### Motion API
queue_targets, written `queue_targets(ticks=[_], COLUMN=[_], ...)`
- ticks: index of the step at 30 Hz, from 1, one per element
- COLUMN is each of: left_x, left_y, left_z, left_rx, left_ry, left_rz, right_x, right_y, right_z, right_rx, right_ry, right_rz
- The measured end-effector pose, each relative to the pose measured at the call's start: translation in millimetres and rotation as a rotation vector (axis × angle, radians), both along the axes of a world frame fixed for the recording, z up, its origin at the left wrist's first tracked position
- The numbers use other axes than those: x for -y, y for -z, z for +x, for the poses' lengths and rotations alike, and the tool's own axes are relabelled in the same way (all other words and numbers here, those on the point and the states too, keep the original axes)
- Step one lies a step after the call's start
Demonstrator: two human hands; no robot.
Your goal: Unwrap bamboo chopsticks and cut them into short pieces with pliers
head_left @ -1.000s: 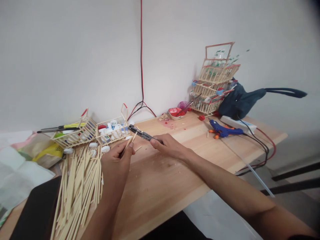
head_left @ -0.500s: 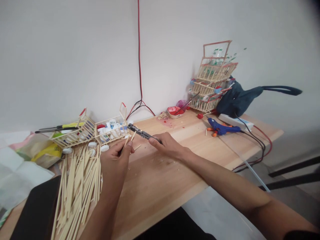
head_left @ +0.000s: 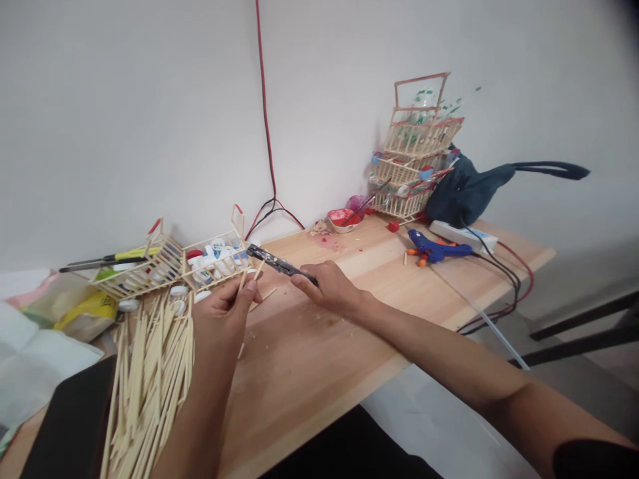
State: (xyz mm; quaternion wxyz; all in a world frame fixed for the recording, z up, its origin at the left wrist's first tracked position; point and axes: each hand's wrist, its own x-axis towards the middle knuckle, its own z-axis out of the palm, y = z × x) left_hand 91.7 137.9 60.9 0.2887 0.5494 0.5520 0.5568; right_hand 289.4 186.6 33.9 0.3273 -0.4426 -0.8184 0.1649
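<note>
My left hand (head_left: 224,307) is closed on thin wooden sticks (head_left: 258,270), their tips poking up between thumb and fingers. In my right hand (head_left: 330,286) is a dark metal hand tool that looks like pliers (head_left: 279,263), its far end pointing left. The tool lies across just above the stick tips; whether its jaws touch the wood I cannot tell. A short loose stick (head_left: 264,298) rests on the table beside my left hand. Under and beside my left forearm spreads a pile of long wooden sticks (head_left: 144,379).
Small stick baskets (head_left: 212,266) holding bottle caps stand at the back left. A phone-like black slab (head_left: 70,419) lies front left. Further right are a red paint dish (head_left: 344,221), stacked stick baskets (head_left: 407,159), a blue glue gun (head_left: 439,247) and a power strip (head_left: 464,234).
The whole view has shifted slightly, so everything sits a bit further left. Both hands keep their grips, and the tool stays close to the stick tips.
</note>
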Motion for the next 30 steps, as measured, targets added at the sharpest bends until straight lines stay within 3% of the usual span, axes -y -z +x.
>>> queue_targets(ticks=[5, 13, 20, 24, 30], left_x=[-4, -15, -12, -15, -20], left_y=[5.5, 15.9, 15.9, 18.1, 27.0], left_z=[-1, 0, 3, 2, 5], left_rx=[-0.015, 0.372, 0.534, 0.484, 0.210], left_ry=[0.044, 0.208, 0.477, 0.426, 0.312], left_rz=[0.065, -0.050, -0.222, -0.141, 0.072], right_x=[-7, -4, -7, -8, -9], right_y=[0.4, -9.4, -6.8, -4.8, -2.4], right_z=[3, 4, 4, 4, 4], right_rx=[-0.216, -0.293, -0.385, -0.368, -0.347], right_ry=[0.011, -0.121, -0.135, -0.133, -0.102], right_rz=[-0.083, -0.304, -0.378, -0.397, -0.374])
